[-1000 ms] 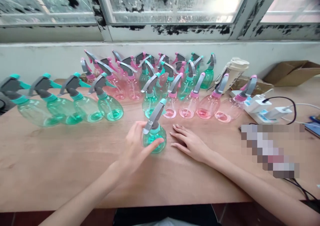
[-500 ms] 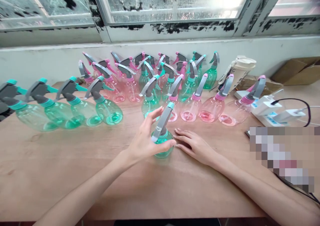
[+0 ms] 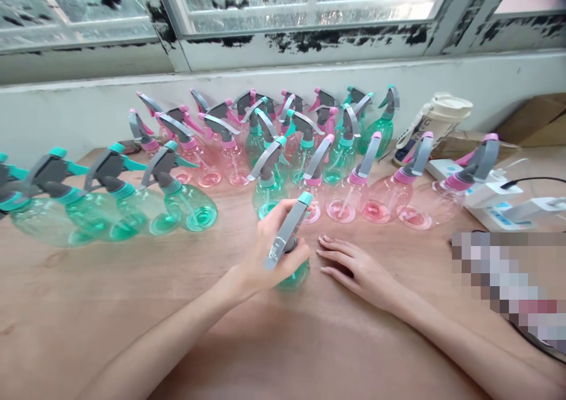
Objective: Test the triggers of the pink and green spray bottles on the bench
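Observation:
My left hand (image 3: 272,249) is wrapped round the neck of a green spray bottle (image 3: 295,277) with a grey head and teal nozzle. The bottle stands upright on the table, its collar hidden by my fingers. My right hand (image 3: 360,267) rests on the wooden tabletop just right of that bottle, fingers spread and holding nothing. Beyond my left hand stands another green spray bottle (image 3: 267,196). Several pink spray bottles (image 3: 342,199) line up to the right of it.
Several green spray bottles (image 3: 190,205) stand in a row at the left. More pink and green bottles crowd by the wall. At the right are a white cup (image 3: 435,123), a cardboard box (image 3: 537,120) and a power strip (image 3: 490,211) with chargers. A blurred-out patch covers something at the right edge.
My left hand has closed from a loose, open curve onto the bottle's neck. My right hand stays flat on the table. The view has shifted slightly.

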Tool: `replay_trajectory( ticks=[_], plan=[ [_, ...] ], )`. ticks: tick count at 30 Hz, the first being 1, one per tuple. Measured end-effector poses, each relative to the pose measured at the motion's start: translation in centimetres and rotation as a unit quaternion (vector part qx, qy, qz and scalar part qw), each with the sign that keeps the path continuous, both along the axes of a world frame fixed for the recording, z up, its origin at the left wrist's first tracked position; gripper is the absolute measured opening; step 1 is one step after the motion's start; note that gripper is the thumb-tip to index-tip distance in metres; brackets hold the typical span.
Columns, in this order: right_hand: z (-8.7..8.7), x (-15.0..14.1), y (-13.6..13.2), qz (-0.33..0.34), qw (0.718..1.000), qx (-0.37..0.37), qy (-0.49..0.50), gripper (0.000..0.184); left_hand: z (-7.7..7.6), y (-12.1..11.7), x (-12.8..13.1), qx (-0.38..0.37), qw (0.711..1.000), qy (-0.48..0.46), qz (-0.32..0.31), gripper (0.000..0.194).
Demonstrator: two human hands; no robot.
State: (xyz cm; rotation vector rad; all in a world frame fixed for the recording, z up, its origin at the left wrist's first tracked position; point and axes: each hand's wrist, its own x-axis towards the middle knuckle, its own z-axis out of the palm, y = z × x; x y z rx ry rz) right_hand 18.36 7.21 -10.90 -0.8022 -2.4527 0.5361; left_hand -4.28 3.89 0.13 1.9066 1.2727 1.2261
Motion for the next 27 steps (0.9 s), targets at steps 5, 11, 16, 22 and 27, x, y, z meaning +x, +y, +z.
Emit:
replay_trajectory(
  ticks=[5, 11, 16, 22, 27],
  plan=[
    [-0.1, 0.18, -0.03, 0.0, 1.0, -0.014, -0.002, 0.038, 0.18, 0.36, -0.68, -0.006, 1.0, 0.007, -0.007, 0.038],
    [-0.08, 0.29, -0.04, 0.003, 1.0, -0.028, -0.008, 0.038, 0.18, 0.17, -0.61, -0.022, 1.0, -0.005, -0.008, 0.028],
    [-0.06, 0.37, -0.08, 0.006, 0.999, -0.032, -0.004, 0.038, -0.39, 0.11, -0.78, -0.008, 1.0, -0.007, -0.003, 0.025],
    [-0.04, 0.43, -0.1, 0.008, 0.999, -0.035, -0.01, 0.039, -0.19, 0.14, -0.58, -0.001, 1.0, -0.002, 0.031, 0.014],
    [-0.13, 0.49, -0.07, 0.009, 0.999, -0.039, 0.001, 0.039, 0.32, 0.07, -0.34, 0.006, 0.999, 0.015, 0.037, 0.006]
  ],
)
